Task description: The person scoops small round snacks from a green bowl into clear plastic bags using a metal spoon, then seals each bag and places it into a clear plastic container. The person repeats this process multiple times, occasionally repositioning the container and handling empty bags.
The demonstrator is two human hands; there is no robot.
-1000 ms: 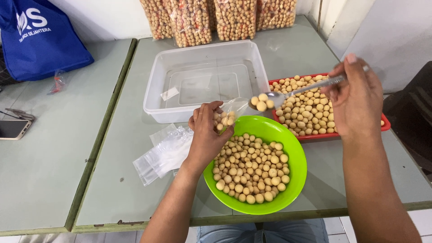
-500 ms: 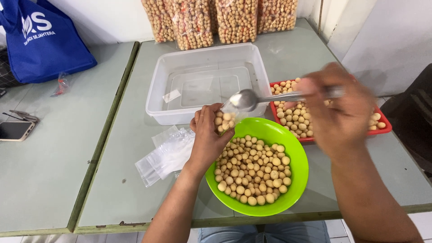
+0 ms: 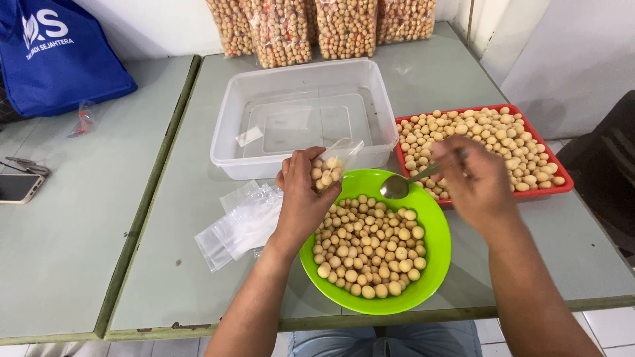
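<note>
My left hand (image 3: 301,198) grips a small clear plastic bag (image 3: 329,166) partly filled with round beige snack balls, held upright at the far left rim of the green bowl (image 3: 436,264). My right hand (image 3: 477,182) holds a metal spoon (image 3: 400,186) by its handle. The spoon's bowl looks empty and hangs over the far rim of the green bowl. Many beige balls (image 3: 367,244) fill the green bowl. A red tray (image 3: 559,188) to the right carries more of the same balls.
A clear plastic tub (image 3: 228,129) with a lid inside stands behind the bowl. Several empty plastic bags (image 3: 238,225) lie left of the bowl. Filled bags (image 3: 317,26) line the far wall. A blue tote bag (image 3: 59,56) and a phone (image 3: 20,187) sit on the left table.
My right hand brought the loaded spoon from the red tray to the bag, then drew it down and back to the bowl's rim. The spoon is now empty, and the bag holds more balls.
</note>
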